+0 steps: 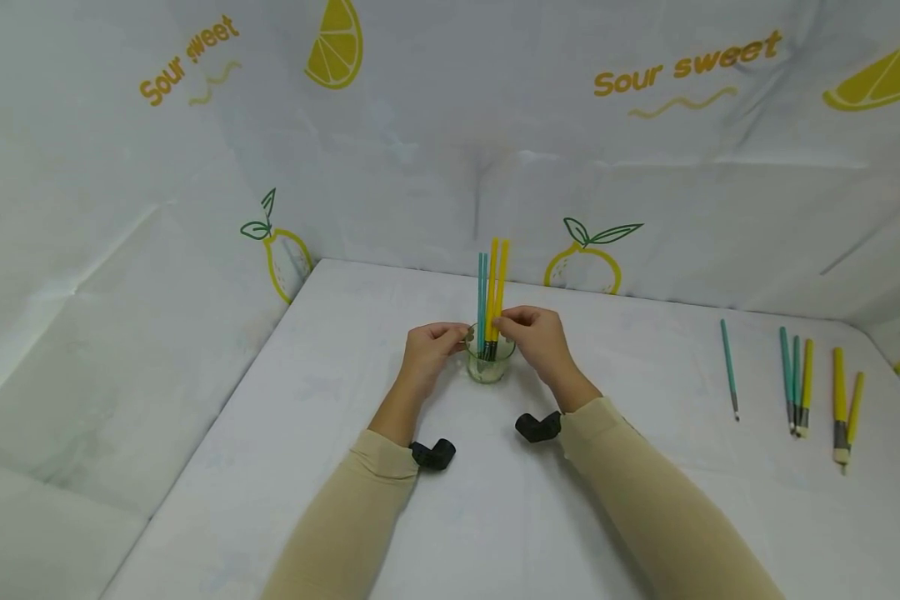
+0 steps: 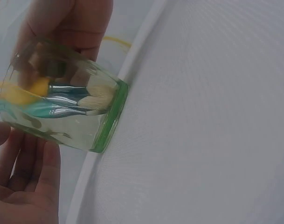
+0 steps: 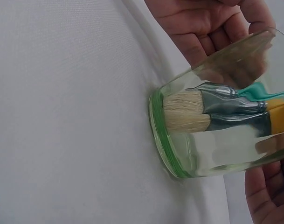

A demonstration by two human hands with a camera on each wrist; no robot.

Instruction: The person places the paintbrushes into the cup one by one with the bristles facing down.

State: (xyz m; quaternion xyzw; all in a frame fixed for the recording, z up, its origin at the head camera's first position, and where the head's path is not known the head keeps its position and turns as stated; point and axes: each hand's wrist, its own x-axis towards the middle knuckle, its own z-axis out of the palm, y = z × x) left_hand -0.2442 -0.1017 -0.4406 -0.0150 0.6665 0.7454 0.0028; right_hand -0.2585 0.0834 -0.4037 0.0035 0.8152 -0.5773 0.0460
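A clear glass (image 1: 487,371) with a greenish base (image 2: 110,122) stands upright on the table. Inside it, bristles down, are two teal-handled paintbrushes (image 1: 482,292) and two yellow-handled paintbrushes (image 1: 492,287). My left hand (image 1: 426,354) grips the glass's rim from the left, thumb and fingers at the edge. From the right side, my right hand (image 1: 540,337) pinches the right-hand yellow paintbrush (image 1: 502,283) just above the rim. Pale flat bristles (image 3: 186,109) show through the glass in the right wrist view, close to the bottom.
On the table's right lie a lone teal paintbrush (image 1: 728,367), a group of two teal and one yellow paintbrush (image 1: 807,383), and two more yellow paintbrushes (image 1: 839,400). A white lemon-printed cloth (image 1: 435,192) hangs behind the white table (image 1: 330,350). Black wrist cameras (image 1: 537,427) sit below both hands.
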